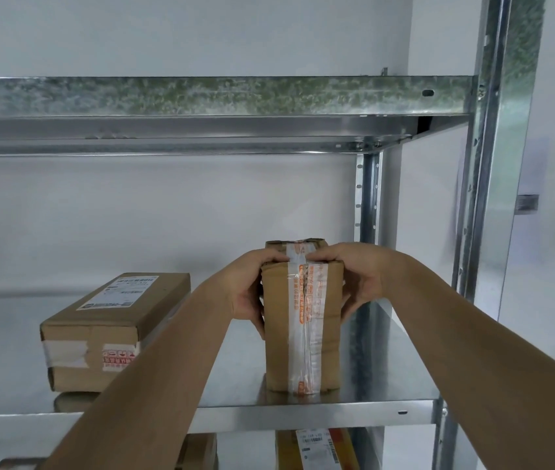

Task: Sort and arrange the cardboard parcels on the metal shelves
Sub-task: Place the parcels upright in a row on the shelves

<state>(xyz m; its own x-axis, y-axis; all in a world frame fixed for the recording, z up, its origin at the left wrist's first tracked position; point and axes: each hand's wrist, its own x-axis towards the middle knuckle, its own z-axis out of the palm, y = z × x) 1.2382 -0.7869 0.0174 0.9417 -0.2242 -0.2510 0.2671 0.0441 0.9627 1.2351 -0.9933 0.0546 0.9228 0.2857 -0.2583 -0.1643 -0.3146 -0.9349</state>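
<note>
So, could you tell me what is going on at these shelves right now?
A person is arranging parcels on a metal shelf. Both hands, the left hand and the right hand, grip the top of a tall taped parcel that stands upright near the shelf's front edge. A flatter labelled parcel lies to its left, stacked on another, and more parcels sit on the shelf below.

The left forearm (140,378) hides part of the flat parcel (113,330), the label print (118,291) is illegible, and lower-shelf parcels (320,451) are cropped by the bottom edge.
</note>
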